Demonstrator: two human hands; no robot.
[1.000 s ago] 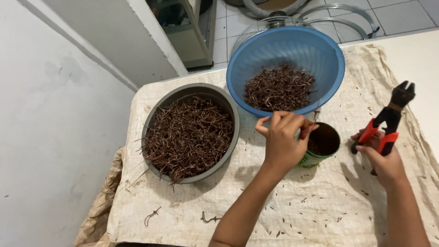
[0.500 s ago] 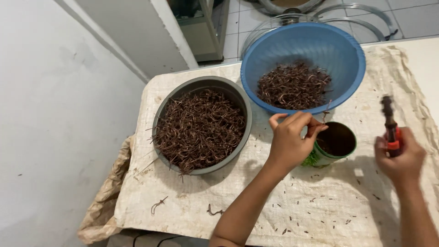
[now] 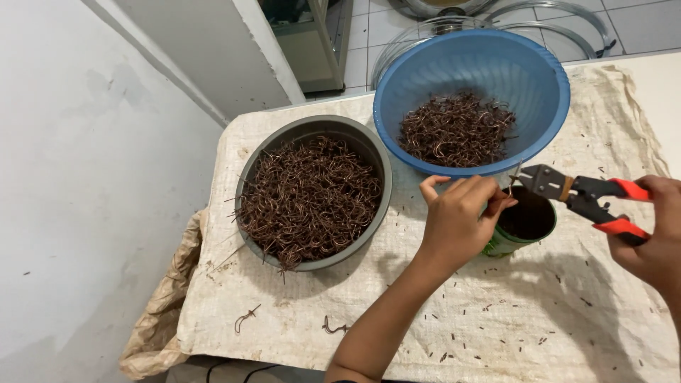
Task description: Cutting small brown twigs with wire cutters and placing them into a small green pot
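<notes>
Left hand (image 3: 457, 223) pinches a thin brown wire piece (image 3: 510, 186) over the green round can (image 3: 521, 223). Right hand (image 3: 652, 237) grips red-handled black cutting pliers (image 3: 578, 191), tip at wire.

Left hand (image 3: 460, 220) pinched, right hand (image 3: 656, 237) clenched

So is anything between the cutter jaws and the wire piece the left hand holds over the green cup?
Nothing visible. The pliers point straight at the wire piece pinched by the left hand, above the green cup.
</notes>
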